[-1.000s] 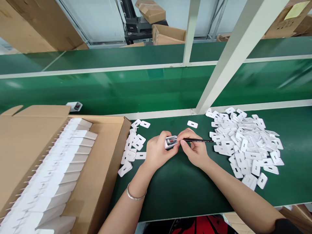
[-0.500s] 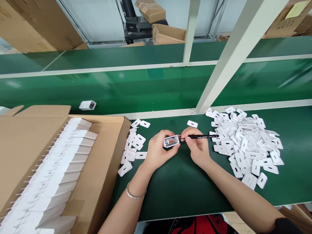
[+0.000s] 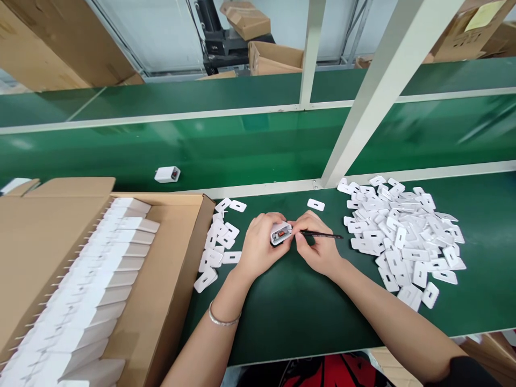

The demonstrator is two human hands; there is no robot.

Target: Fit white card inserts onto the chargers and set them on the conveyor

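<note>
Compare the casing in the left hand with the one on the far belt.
The held casing sits gripped in the left hand, open end tilted up; the belt casing lies flat, alone. The right hand holds a black tool against the held casing; nothing touches the belt casing. Both are white, red showing inside.

A: Classify the site.

B: Factory assembly line. Beyond the fingers (image 3: 264, 221) runs a green conveyor belt (image 3: 226, 148) between white frame posts (image 3: 365, 105). Left of the fingers: a carton (image 3: 181, 258) of identical white housings (image 3: 129, 236). Right: a heap of white plastic plates (image 3: 403, 236) on the green desk (image 3: 306, 306). Cardboard boxes (image 3: 274, 56) stand far behind.
</note>
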